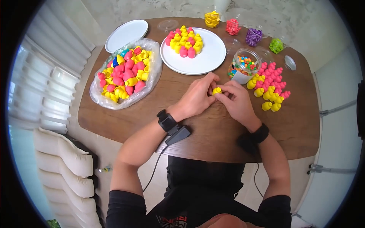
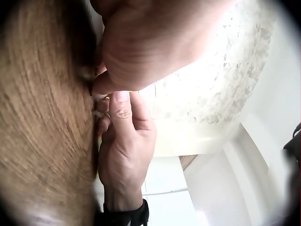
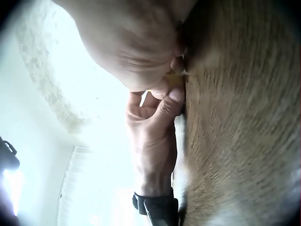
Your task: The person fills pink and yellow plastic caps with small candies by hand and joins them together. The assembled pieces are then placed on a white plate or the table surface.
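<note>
Near the table's middle, both hands meet around a small yellow capsule [image 1: 217, 91]. The left hand [image 1: 197, 95] pinches it from the left, and the right hand [image 1: 237, 100] pinches it from the right with thumb and fingers. In the left wrist view, the right hand [image 2: 126, 150] has its thumb extended toward the left hand's fingers, low over the wood. In the right wrist view, the left hand [image 3: 153, 136] holds its thumb by a partly hidden yellow piece [image 3: 175, 80]. The fingers cover most of the capsule.
A plastic bag [image 1: 95, 89] of pink and yellow pieces lies left. A white plate [image 1: 213, 60] bears upright pieces; another plate [image 1: 127, 36] is behind. A candy jar [image 1: 240, 77] stands beyond the hands, with pink pieces [image 1: 272, 74] and yellow pieces [image 1: 267, 106] right. Ribbon cups [image 1: 212, 19] line the back.
</note>
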`<act>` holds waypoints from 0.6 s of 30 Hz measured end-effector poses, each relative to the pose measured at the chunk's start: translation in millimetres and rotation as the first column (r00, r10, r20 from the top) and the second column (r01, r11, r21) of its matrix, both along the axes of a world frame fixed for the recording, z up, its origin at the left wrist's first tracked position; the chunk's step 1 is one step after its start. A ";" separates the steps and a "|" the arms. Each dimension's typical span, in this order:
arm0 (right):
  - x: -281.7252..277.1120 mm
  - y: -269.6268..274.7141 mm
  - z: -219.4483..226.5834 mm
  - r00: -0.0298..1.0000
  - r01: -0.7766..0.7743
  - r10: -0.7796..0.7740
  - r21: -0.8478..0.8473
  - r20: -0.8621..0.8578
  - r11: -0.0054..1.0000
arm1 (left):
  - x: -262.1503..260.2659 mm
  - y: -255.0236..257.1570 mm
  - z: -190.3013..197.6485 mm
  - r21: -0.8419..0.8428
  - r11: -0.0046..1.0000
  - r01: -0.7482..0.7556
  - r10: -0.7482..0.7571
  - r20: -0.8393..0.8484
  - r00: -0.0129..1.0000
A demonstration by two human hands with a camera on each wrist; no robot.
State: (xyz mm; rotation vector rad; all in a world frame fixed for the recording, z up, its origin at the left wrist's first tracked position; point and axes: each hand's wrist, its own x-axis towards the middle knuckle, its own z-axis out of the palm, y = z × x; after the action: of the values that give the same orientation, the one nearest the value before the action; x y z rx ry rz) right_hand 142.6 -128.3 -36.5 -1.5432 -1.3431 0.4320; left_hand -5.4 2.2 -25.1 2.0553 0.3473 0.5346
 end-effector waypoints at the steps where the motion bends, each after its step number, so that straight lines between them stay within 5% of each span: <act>1: 0.2 0.3 1.6 1.000 0.005 -0.005 0.015 0.013 1.000 | -0.6 0.0 -0.4 0.006 1.000 -0.001 0.001 -0.001 1.000; 11: 1.1 -3.1 -2.2 0.962 0.020 -0.033 -0.050 -0.271 0.999 | -5.8 3.0 11.1 0.092 0.995 -0.024 0.033 -0.098 0.995; 18: -1.7 -11.9 -3.2 0.993 -0.115 0.114 -0.029 -0.040 0.993 | -13.1 12.3 8.3 0.129 0.990 -0.058 0.077 -0.148 0.986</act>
State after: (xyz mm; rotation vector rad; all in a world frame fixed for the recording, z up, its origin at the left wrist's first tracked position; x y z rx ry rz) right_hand 140.9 -140.2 -39.7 -1.4809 -1.4056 0.5538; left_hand -18.5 14.5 -16.8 2.2178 0.4873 0.4499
